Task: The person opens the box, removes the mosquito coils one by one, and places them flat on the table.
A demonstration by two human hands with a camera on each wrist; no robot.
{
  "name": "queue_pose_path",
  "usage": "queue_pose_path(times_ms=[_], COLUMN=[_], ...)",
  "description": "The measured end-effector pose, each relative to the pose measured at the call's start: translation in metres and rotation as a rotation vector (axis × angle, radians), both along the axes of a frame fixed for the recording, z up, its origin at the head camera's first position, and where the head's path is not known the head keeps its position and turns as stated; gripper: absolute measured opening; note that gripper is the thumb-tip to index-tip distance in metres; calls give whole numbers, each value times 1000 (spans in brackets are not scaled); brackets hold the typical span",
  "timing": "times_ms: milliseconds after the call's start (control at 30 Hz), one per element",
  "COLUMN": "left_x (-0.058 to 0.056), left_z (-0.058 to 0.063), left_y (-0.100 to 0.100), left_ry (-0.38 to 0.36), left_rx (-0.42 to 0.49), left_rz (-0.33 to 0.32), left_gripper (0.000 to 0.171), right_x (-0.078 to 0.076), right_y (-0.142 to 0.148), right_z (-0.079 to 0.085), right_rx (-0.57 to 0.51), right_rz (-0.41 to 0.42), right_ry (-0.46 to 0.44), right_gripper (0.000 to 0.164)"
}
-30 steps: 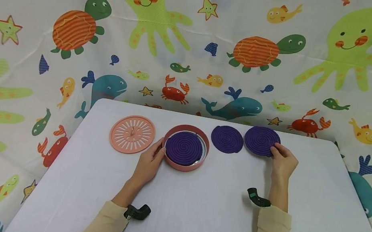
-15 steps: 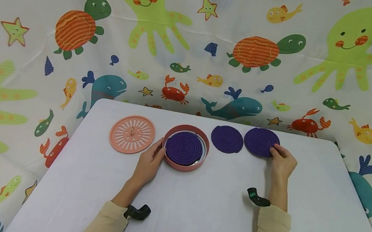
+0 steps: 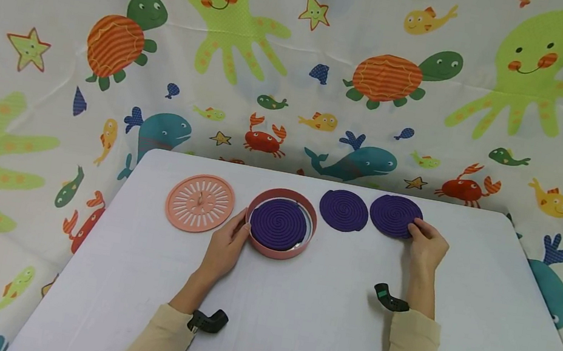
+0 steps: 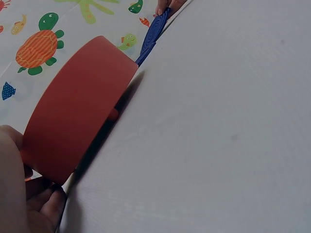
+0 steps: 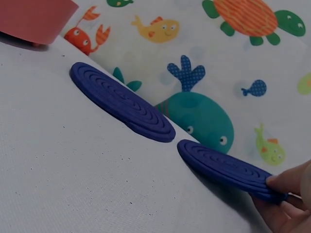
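Observation:
My left hand [image 3: 226, 246] grips the left side of a round pink mosquito coil holder [image 3: 276, 254]; in the left wrist view its wall [image 4: 80, 109] shows with fingers at the lower edge. Inside the holder lies a purple spiral mosquito coil [image 3: 278, 224]. At the back right, my right hand [image 3: 428, 248] pinches the near right edge of another mosquito coil [image 3: 392, 216] between thumb and fingers, close over the table with a shadow below it. Just left of that one, a third mosquito coil [image 3: 343, 211] lies flat on the table.
A slotted peach lid [image 3: 184, 215] with a small knob lies left of the holder. Everything sits toward the back edge of a white table [image 3: 291, 324]. Behind it hangs a curtain [image 3: 301, 50] printed with sea animals. Each wrist carries a small black camera [image 3: 209, 320].
My right hand has brought its mosquito coil slightly lower, toward the near side. The left hand and the holder have stayed in place. The curtain's left part has shifted a little to the right.

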State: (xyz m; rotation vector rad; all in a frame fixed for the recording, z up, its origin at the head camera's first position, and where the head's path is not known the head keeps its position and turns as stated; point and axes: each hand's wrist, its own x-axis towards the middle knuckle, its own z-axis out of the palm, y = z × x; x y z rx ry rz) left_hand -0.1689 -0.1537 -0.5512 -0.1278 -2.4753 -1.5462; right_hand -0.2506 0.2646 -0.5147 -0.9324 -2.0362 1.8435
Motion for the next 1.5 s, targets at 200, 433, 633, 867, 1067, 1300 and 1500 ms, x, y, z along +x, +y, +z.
queue_pose_path(times_ms=[200,433,633,867,1067,1300,1500], left_x=[1,0,0,0,1,1,2], left_z=[1,1,1,2,2,2,2], left_y=[0,1,1,2,1,1,1], left_ry=[-7,-4,2,6,-1,1,0], left_rx=[4,12,24,14,17,20,19], left_rz=[4,1,-7,-7,-7,-8,-9], left_gripper=[49,49,49,49,49,49,49], right_x=[0,1,1,1,2,5,7], right_y=[0,1,4,7,8,11,12], right_z=[0,1,0,1,4,9,11], right_rx=[-11,-44,-12,41,70,33,-9], right_rz=[7,6,32,93,122,112,83], right_ry=[-11,-2,-9,-80,-109,-94,-72], right_gripper=[32,32,34,39,43,44,45])
